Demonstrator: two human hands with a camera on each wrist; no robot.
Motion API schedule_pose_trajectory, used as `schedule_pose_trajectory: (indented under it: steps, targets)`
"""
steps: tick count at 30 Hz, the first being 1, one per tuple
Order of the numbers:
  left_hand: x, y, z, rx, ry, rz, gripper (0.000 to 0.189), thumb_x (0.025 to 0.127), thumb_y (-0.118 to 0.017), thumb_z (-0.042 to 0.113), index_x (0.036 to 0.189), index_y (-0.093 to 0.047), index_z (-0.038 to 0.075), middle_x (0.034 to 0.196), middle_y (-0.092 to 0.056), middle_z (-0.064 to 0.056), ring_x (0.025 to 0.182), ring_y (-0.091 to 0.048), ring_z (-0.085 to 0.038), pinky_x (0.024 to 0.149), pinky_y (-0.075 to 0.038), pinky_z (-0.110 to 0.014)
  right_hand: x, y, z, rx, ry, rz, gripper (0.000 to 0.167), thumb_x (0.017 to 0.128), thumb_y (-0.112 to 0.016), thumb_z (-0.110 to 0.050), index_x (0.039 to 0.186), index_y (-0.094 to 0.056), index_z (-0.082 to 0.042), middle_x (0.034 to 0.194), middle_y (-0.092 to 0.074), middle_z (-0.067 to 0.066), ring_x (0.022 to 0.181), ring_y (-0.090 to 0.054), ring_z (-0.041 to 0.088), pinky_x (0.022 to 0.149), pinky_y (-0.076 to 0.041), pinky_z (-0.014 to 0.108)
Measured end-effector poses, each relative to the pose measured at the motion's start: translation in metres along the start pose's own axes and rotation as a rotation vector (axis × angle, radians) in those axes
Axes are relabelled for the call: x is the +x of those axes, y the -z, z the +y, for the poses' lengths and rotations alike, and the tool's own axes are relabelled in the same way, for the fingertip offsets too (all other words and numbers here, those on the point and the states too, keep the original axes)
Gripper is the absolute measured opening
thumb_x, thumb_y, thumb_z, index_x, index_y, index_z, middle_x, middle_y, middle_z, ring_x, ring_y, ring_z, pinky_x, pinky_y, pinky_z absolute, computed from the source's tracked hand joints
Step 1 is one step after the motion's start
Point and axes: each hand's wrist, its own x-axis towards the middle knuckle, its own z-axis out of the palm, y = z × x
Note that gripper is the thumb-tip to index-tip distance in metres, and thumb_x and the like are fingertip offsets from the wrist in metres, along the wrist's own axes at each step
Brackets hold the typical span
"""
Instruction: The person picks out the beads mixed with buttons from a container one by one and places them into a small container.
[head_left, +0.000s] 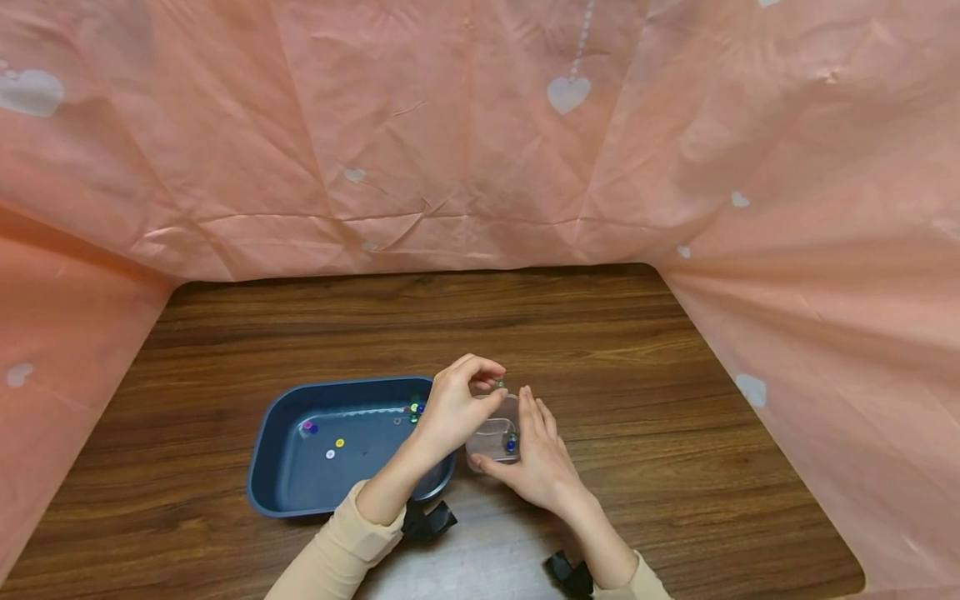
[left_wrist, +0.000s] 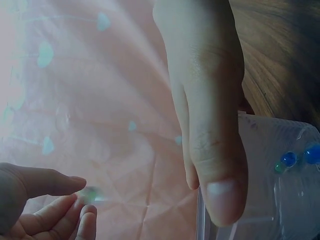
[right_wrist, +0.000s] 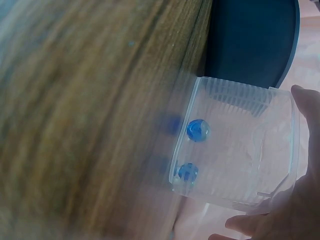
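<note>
My left hand (head_left: 453, 408) pinches a small clear-green marble (head_left: 500, 383) at its fingertips, just above the far rim of a clear plastic box (head_left: 487, 429). In the left wrist view the green marble (left_wrist: 91, 194) looks blurred at the tips of the left hand (left_wrist: 45, 205). The right hand (head_left: 543, 462) grips the box between its thumb and fingers, and the box looks tilted. Inside, near one wall, lie a blue marble (right_wrist: 198, 130) and another bluish marble (right_wrist: 188, 172). A smaller green one (left_wrist: 278, 167) also shows through the plastic.
A blue basin (head_left: 288, 500) stands left of the box. It holds a yellow button-like disc (head_left: 340, 443), a white one (head_left: 330, 454), a purple one (head_left: 307, 426) and several marbles (head_left: 415, 409) at its right side. Pink cloth (head_left: 465, 167) surrounds the wooden table (head_left: 637, 350).
</note>
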Motion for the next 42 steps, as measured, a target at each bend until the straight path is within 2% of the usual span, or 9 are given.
schedule_pose_trajectory:
  steps: [4, 17, 23, 36, 42]
  targets:
    - [-0.001, 0.001, 0.001, 0.005, -0.010, 0.005, 0.018, 0.085, -0.071, -0.002, 0.103, -0.068, -0.002, 0.098, -0.066, -0.014, 0.089, -0.065, -0.025, 0.080, -0.057, -0.031, 0.000, 0.000, 0.000, 0.001, 0.002, 0.003, 0.117, 0.079, -0.072, -0.061, 0.155, -0.008, 0.001, 0.162, -0.010, 0.018, 0.147, -0.012, 0.041, 0.107, -0.026, 0.068]
    - [-0.003, 0.008, 0.003, 0.058, -0.020, 0.044, 0.017, 0.083, -0.073, -0.001, 0.099, -0.069, 0.000, 0.095, -0.067, -0.009, 0.087, -0.066, -0.024, 0.077, -0.057, -0.034, 0.001, 0.000, 0.001, -0.012, 0.007, 0.001, 0.120, 0.078, -0.070, -0.065, 0.156, -0.006, -0.001, 0.162, -0.009, 0.017, 0.147, -0.011, 0.040, 0.107, -0.027, 0.068]
    - [-0.004, 0.011, 0.005, 0.058, 0.008, 0.040, 0.019, 0.083, -0.075, 0.001, 0.101, -0.069, 0.001, 0.096, -0.067, -0.008, 0.087, -0.066, -0.022, 0.079, -0.057, -0.037, 0.001, 0.000, 0.002, -0.013, 0.013, 0.007, 0.119, 0.078, -0.070, -0.064, 0.156, -0.007, 0.000, 0.162, -0.010, 0.018, 0.147, -0.011, 0.041, 0.107, -0.027, 0.068]
    - [-0.005, 0.025, 0.003, 0.072, -0.002, 0.087, 0.019, 0.082, -0.075, 0.000, 0.099, -0.069, 0.001, 0.095, -0.067, -0.008, 0.087, -0.066, -0.025, 0.079, -0.057, -0.042, 0.000, 0.000, 0.001, -0.006, 0.025, 0.019, 0.118, 0.078, -0.071, -0.062, 0.156, -0.006, -0.001, 0.162, -0.011, 0.017, 0.147, -0.013, 0.040, 0.106, -0.028, 0.068]
    - [-0.006, 0.030, 0.002, 0.106, 0.026, 0.089, 0.018, 0.083, -0.075, 0.002, 0.100, -0.070, 0.004, 0.097, -0.067, -0.005, 0.087, -0.066, -0.021, 0.077, -0.055, -0.037, 0.000, 0.000, 0.001, -0.013, 0.025, 0.023, 0.119, 0.078, -0.071, -0.063, 0.156, -0.006, -0.002, 0.162, -0.011, 0.016, 0.146, -0.014, 0.041, 0.105, -0.030, 0.068]
